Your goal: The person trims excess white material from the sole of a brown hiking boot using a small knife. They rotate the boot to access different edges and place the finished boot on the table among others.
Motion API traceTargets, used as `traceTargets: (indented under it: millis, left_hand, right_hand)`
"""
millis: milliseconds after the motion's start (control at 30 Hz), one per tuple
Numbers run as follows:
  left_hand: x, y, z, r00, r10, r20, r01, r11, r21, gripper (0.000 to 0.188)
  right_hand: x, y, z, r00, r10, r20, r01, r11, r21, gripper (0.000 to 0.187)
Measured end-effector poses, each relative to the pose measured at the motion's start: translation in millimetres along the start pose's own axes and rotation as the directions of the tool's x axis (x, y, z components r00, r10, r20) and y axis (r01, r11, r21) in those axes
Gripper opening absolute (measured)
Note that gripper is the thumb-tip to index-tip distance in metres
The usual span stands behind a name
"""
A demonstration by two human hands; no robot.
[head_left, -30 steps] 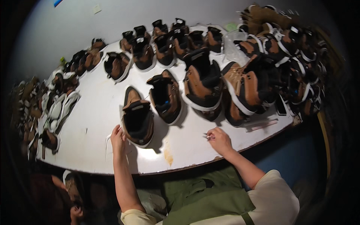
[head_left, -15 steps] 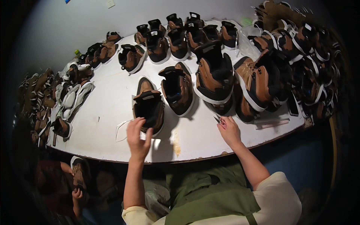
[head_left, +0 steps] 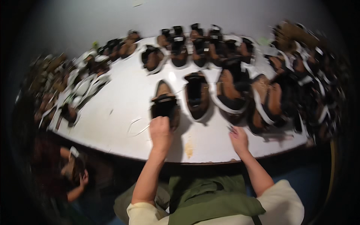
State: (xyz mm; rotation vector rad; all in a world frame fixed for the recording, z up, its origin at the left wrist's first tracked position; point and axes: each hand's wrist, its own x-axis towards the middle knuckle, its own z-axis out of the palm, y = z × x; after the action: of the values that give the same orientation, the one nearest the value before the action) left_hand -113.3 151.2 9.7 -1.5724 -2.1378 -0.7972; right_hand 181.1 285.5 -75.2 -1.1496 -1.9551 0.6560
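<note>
My left hand [head_left: 160,135] is closed on the heel collar of a brown and black shoe [head_left: 164,89], its fingers curled over the back rim. The shoe stands on the white table, toe pointing away from me. My right hand [head_left: 240,139] rests low over the table, closed around a small pointed metal tool that looks like thread snips [head_left: 230,129]; motion blurs the tips. Just right of the held shoe stands another shoe [head_left: 197,95], then a larger-looking one [head_left: 232,90] with a white sole edge. A thin white cord loop [head_left: 137,127] lies left of my left hand.
Shoes stand in rows at the back of the white table [head_left: 120,101]. Piled shoes [head_left: 318,75] crowd the right side, and more shoes and pale pieces [head_left: 86,86] the left. Below the left edge, another person's hand [head_left: 83,179] is beside a shoe [head_left: 73,167].
My left hand has gone from open above the shoe's heel to closed on it. My right hand still holds the small metal tool. The whole view has shifted and blurred.
</note>
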Motion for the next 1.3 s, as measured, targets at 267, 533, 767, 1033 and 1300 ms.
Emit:
traceTargets:
  millis: [267,533,767,1033,1300]
  left_hand:
    - [-9.1,-35.2,-8.9,0.999,0.011,-0.038,-0.014,0.998,-0.061,0.044]
    - [24.3,-50.3,-10.7,0.989,-0.039,-0.142,0.033,0.998,-0.047,0.042]
    - [42.9,-61.9,2.4,0.960,-0.088,0.266,0.047,0.986,0.158,0.039]
    - [74.3,41.5,4.7,0.956,0.293,0.006,-0.293,0.955,-0.051,0.059]
    - [80.3,47.3,36.0,0.932,0.237,0.275,-0.237,0.971,-0.034,0.051]
  right_hand:
    - [4.1,-15.2,8.6,0.994,-0.084,-0.069,0.080,0.995,-0.052,0.018]
    - [0.8,-2.4,9.4,0.991,-0.112,-0.079,0.111,0.994,-0.011,0.020]
    - [-1.8,-7.2,7.5,0.994,-0.078,-0.075,0.083,0.994,0.065,0.019]
    - [0.4,-1.7,7.4,0.999,-0.030,-0.027,0.033,0.995,0.093,0.021]
    - [1.3,-6.8,8.8,0.998,0.000,-0.059,0.008,0.991,0.135,0.022]
